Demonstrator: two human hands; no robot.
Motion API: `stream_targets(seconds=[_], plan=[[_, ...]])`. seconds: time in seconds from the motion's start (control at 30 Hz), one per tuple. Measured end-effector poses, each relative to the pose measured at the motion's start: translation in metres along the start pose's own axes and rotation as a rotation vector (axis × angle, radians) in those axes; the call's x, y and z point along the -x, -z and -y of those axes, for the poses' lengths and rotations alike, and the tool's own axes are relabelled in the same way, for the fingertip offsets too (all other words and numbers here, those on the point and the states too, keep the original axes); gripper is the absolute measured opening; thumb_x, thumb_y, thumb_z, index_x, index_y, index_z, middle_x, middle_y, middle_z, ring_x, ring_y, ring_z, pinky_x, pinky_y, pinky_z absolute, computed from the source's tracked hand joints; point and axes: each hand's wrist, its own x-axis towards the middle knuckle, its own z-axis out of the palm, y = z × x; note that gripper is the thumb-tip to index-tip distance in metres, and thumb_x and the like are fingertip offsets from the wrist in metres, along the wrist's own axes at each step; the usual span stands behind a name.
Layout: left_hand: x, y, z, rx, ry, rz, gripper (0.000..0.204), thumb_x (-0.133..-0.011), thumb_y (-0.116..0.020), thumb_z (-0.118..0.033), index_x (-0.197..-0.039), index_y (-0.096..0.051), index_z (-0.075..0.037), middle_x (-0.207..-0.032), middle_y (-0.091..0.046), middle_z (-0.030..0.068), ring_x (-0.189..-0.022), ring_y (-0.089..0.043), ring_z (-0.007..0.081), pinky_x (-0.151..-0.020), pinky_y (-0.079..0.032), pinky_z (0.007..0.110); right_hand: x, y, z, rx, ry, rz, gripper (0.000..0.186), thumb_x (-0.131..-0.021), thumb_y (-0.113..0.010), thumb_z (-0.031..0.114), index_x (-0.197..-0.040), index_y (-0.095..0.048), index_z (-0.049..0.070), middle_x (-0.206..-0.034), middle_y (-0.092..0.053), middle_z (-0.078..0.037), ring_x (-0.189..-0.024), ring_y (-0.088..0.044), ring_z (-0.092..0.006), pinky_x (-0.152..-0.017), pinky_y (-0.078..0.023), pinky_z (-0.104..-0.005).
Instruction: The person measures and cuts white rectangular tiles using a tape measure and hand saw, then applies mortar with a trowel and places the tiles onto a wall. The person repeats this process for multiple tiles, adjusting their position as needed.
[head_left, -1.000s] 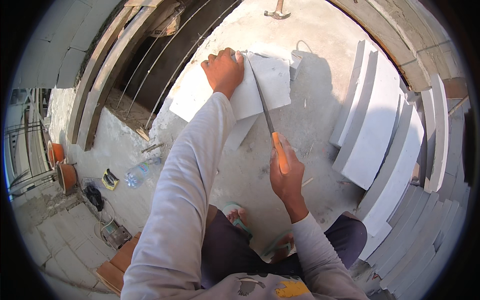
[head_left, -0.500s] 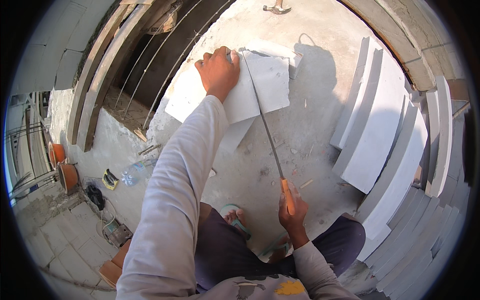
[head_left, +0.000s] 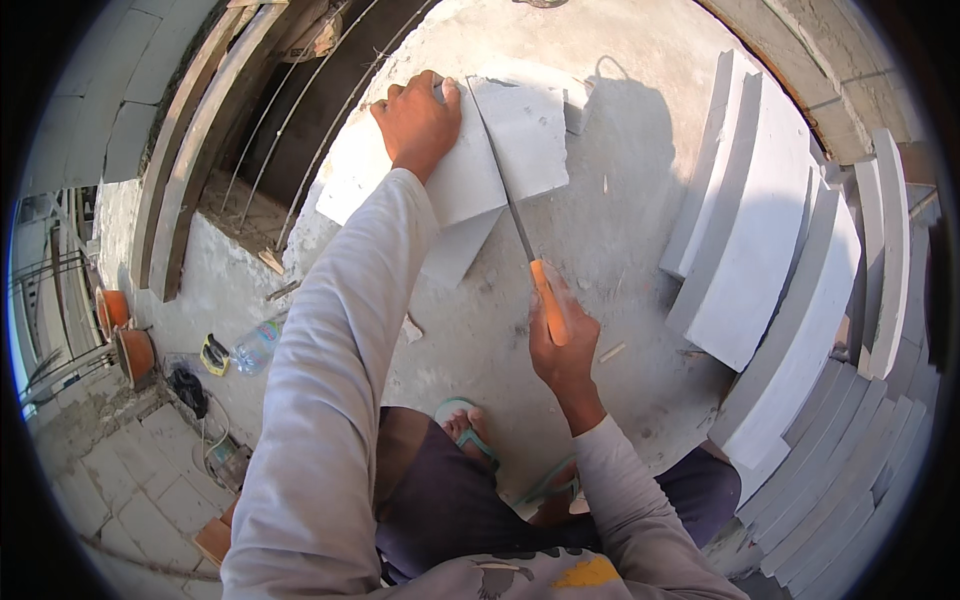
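Observation:
My left hand (head_left: 418,128) lies over the top of a white block (head_left: 530,140), fingers curled at its far edge, left of the saw. My right hand (head_left: 565,352) is closed on the orange handle (head_left: 549,300) of a hand saw, whose long dark blade (head_left: 510,205) crosses the block from near to far, in a cut line beside my left thumb. More white pieces (head_left: 460,250) lie beneath the block on the rough concrete.
Stacked white blocks (head_left: 750,230) stand at right. An opening with bars and timber planks (head_left: 190,160) is at upper left. A bottle (head_left: 257,347), yellow-black tool (head_left: 214,354), orange buckets (head_left: 134,355) and corded power tool (head_left: 228,462) are at left. A partly visible hammer head (head_left: 540,3) lies beyond.
My right hand drew the saw back toward me half a second ago and has now pushed it forward again. My left hand stays on the block. The view has shifted slightly.

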Motion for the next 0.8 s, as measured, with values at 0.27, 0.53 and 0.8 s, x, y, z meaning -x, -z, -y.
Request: stream_targets(seconds=[0.27,0.53,0.8], plan=[[0.000,0.007,-0.001,-0.011,0.017,0.045,0.039,-0.102,-0.051,-0.041,-0.113,-0.071,-0.010,-0.116,-0.073,0.0085,-0.116,-0.061,0.0289,-0.107,-0.034,0.052,0.071,-0.003,-0.059,0.010,0.188,-0.122,0.039,-0.099,-0.063,0.011,-0.135,-0.060,-0.005,-0.113,-0.073,-0.023,-0.084,-0.075,-0.0269,-0.077,-0.058,-0.0331],[-0.003,0.009,-0.002,-0.044,0.042,0.072,0.039,-0.102,-0.050,-0.041,-0.113,-0.070,-0.009,-0.118,-0.073,0.0091,-0.117,-0.061,0.0296,-0.106,-0.034,0.055,0.073,-0.010,-0.074,0.158,0.272,-0.062,0.044,-0.093,-0.068,0.005,-0.133,-0.057,-0.010,-0.115,-0.073,-0.027,-0.092,-0.077,-0.0335,-0.080,-0.061,-0.0343],[0.000,0.003,-0.002,-0.043,0.031,0.085,0.040,-0.103,-0.050,-0.041,-0.118,-0.070,-0.010,-0.119,-0.073,0.0099,-0.120,-0.061,0.0292,-0.112,-0.031,0.058,0.000,-0.016,-0.011,-0.096,0.069,-0.033,0.044,-0.098,-0.063,0.013,-0.136,-0.056,-0.009,-0.122,-0.070,-0.027,-0.096,-0.075,-0.0332,-0.084,-0.059,-0.0373]])
